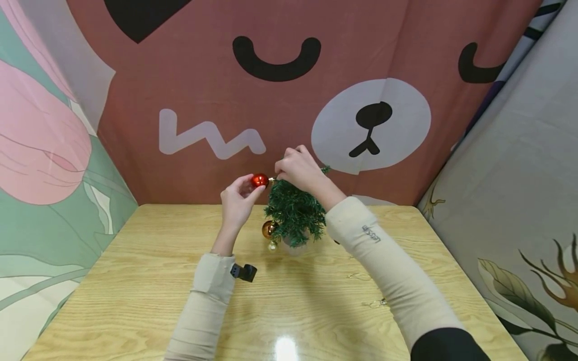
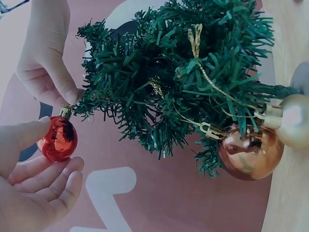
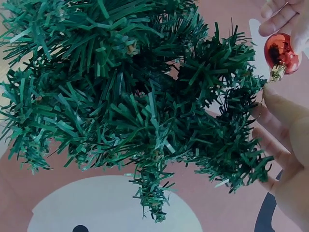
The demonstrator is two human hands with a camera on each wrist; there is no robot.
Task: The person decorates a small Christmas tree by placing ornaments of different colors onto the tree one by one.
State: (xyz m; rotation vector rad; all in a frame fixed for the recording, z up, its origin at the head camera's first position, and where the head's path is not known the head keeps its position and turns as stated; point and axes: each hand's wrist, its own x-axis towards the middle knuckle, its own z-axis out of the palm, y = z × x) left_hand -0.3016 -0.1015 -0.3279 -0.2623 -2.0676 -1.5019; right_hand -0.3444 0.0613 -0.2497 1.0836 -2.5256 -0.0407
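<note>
A shiny red bauble with a gold cap is pinched between the thumb and fingers of my left hand, left of the treetop. My right hand reaches over the small green artificial Christmas tree. Its thumb and finger pinch the red bauble's gold string by a branch tip, close above the cap; in the right wrist view part of the string shows below the thumb. Lower on the tree's left side hang a copper bauble and a smaller pale gold bauble, both on gold strings.
The tree stands in a pale pot towards the back of the wooden table. Thin gold loops lie on the tabletop, partly behind the right sleeve. A printed cloth hangs behind the table.
</note>
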